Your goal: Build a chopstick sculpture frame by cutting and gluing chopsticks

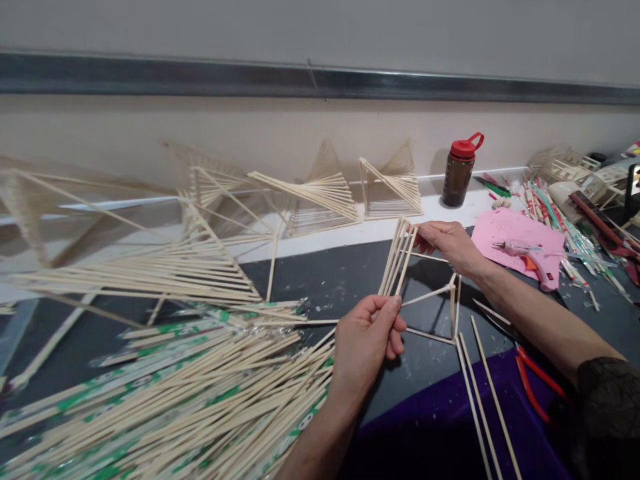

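Note:
In front of me is a small frame of thin wooden sticks (395, 260), with several sticks set side by side at its left end. My left hand (367, 333) pinches the lower part of that row between thumb and fingers. Up at the row's top end, my right hand (445, 241) grips the stick ends; its fingertips are partly hidden. The open part of the frame, a square of sticks (454, 310), extends to the right beneath my right forearm. Three loose wooden sticks (483, 393) lie just right of my left hand, partly over a purple cloth (425, 427).
Packaged and loose chopsticks (200, 400) are heaped at the left. Twisted stick structures (320, 193) stand along the wall. A red-capped bottle (456, 173) stands at the back. On the right are a pink glue gun (535, 261) on a pink sheet (493, 230) and red-handled pliers (537, 377).

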A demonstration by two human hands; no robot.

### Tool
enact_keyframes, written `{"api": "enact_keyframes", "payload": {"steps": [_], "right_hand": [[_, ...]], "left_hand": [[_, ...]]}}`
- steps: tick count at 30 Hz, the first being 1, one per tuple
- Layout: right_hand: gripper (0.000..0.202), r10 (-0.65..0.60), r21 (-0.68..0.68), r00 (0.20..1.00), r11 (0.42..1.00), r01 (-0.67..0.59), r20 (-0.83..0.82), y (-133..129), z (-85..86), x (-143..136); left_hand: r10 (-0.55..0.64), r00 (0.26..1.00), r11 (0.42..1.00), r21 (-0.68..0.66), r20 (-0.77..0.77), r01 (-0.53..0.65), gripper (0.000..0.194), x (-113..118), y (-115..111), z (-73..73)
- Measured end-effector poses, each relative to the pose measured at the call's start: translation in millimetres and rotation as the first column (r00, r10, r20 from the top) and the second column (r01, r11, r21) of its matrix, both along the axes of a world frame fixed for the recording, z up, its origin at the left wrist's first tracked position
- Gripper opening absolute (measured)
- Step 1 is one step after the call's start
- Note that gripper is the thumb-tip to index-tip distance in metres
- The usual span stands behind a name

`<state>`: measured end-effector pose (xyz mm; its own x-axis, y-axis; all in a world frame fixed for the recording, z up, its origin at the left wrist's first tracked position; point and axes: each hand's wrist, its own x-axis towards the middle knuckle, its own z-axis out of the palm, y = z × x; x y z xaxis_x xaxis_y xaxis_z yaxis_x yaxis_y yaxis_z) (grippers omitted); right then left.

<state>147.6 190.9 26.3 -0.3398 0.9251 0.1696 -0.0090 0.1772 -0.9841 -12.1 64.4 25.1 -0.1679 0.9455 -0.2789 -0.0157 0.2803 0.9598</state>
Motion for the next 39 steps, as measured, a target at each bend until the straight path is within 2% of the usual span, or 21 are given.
{"api": "enact_keyframes", "payload": {"steps": [16, 39], "right_hand": [[0.040, -0.006, -0.050, 1.000, 0.999, 0.005, -0.023, 1.1, 3.4, -1.2], [0.041, -0.040, -0.012, 0.999, 0.999, 0.040, 0.017, -1.3, 6.0, -0.5]], "left_hand": [[-0.015, 0.999, 1.000, -0.012, -0.043, 0.014, 0.028, 0.6, 2.4, 0.7], [-0.022, 1.000, 0.999, 0.040, -0.019, 0.023, 0.028, 0.6, 1.7, -6.2]]}}
